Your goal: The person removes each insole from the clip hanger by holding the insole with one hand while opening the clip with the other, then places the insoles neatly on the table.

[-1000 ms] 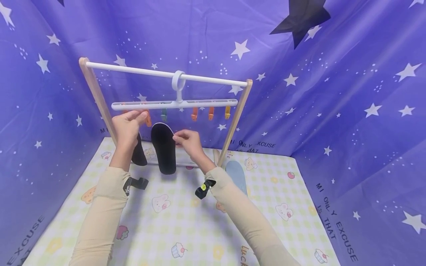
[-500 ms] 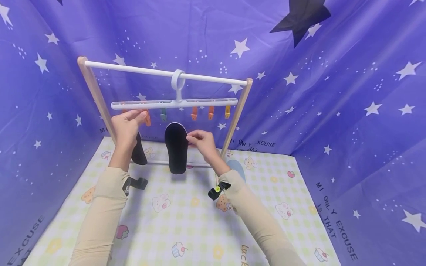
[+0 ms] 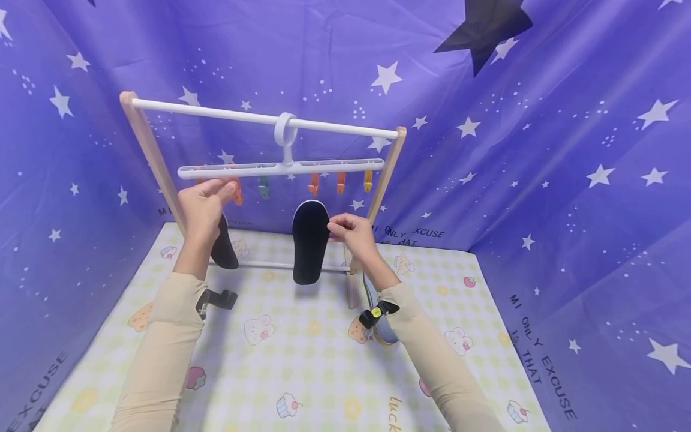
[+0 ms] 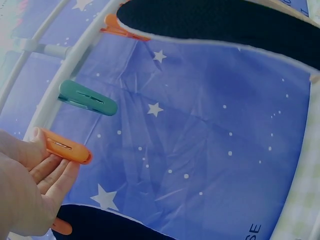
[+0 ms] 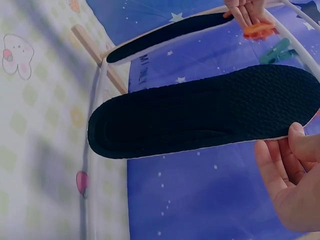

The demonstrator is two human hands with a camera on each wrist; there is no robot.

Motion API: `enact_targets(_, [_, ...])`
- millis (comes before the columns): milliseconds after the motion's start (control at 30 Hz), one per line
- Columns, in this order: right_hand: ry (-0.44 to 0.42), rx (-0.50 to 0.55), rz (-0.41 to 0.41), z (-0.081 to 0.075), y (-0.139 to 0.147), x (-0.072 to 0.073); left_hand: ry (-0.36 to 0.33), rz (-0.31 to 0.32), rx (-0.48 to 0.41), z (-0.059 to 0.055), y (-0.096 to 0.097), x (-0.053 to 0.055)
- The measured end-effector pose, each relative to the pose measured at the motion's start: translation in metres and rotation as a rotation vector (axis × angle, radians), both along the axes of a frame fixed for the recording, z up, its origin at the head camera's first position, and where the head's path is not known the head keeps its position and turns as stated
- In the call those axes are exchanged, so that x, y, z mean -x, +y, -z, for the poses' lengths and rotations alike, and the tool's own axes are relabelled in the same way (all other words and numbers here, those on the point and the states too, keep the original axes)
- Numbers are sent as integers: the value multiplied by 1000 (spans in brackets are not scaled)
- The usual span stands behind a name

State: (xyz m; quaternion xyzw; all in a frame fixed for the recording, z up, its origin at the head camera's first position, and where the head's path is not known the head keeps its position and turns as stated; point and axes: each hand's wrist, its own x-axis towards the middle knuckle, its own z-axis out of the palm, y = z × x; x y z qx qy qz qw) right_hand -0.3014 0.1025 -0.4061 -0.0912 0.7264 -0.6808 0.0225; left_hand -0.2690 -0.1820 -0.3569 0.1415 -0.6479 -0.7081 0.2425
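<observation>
My left hand (image 3: 202, 207) pinches an orange clothes peg (image 4: 67, 146) under the left part of the white hanger (image 3: 232, 173). Between thumb and fingers, my right hand (image 3: 353, 237) holds a black insole (image 3: 310, 243) by its side edge near the wider end. That insole stays upright below the right-hand pegs, its textured black face visible in the right wrist view. Another black insole (image 3: 224, 249) hangs at the far left, partly hidden behind my left hand and wrist. A green peg (image 4: 89, 98) sits beside the pinched one.
The hanger hooks over the white rod (image 3: 216, 113) of a wooden-sided rack (image 3: 148, 147). Farther right hang two orange pegs (image 3: 313, 185) and a yellow peg (image 3: 368, 181). A blue-grey, insole-shaped item (image 3: 384, 333) lies partly behind my right forearm on the checked cloth (image 3: 324, 372).
My right hand has carried the black insole rightward, from beside the left hand to below the right-hand orange pegs. The left hand keeps its pinch on the orange peg.
</observation>
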Motion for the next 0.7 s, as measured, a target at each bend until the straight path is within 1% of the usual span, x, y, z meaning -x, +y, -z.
enact_targets(233, [-5,13,22,2,23,2,54,27,-20,3,1,0])
enact_targets(400, [-28,4,38,6,38,2,84,43,-38,6,0,-1])
enact_targets(500, [-39,-1,49,7,47,2,92,41,-29,7,0,-1])
enact_targets(700, [-44,-1,59,5,63,3,84,33,-15,5,0,0])
